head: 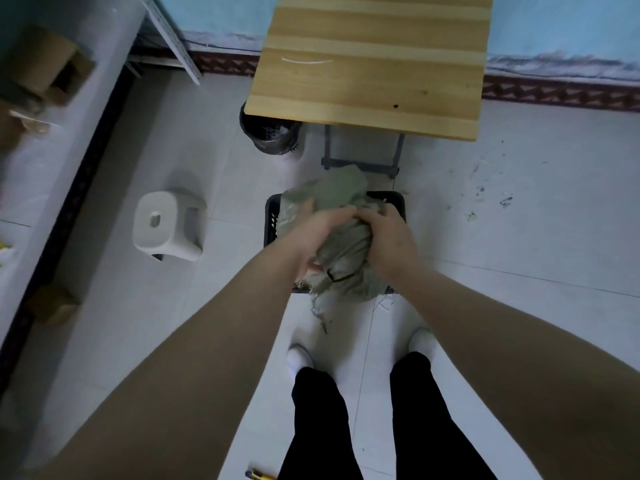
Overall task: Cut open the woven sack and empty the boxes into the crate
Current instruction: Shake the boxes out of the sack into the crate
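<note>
Head view: a person stands over a black crate (272, 216) on the tiled floor (502, 237), both bare arms reaching down.
Woven sack: the grey-green woven sack (334, 194) is bunched up above the crate and covers most of it; a frayed edge hangs down on the near side toward the person's feet.
Left hand: the left hand (320, 233) is on the left side of the sack, its fingers (341, 213) curled closed into the bunched fabric, thumb tucked low against the cloth.
Right hand: the right hand (388, 237) clamps the sack from the right, its fingers (372, 214) bent tight over the folds; the fingertips of the two hands almost meet on top.
Boxes: none can be seen inside the sack or crate; the cloth and hands hide the interior.
Writing: a dark mark shows on the sack below the hands, too small to read; no brand or label is legible anywhere.
Table: a wooden table (370, 64) stands beyond the crate, against the blue wall.
Nearby: a white plastic stool (166, 225) sits left of the crate, a black bin (270, 135) by the table's corner, a cardboard box (48, 64) on the shelf at far left, and a yellow tool (258, 475) on the floor by the person's left leg.
</note>
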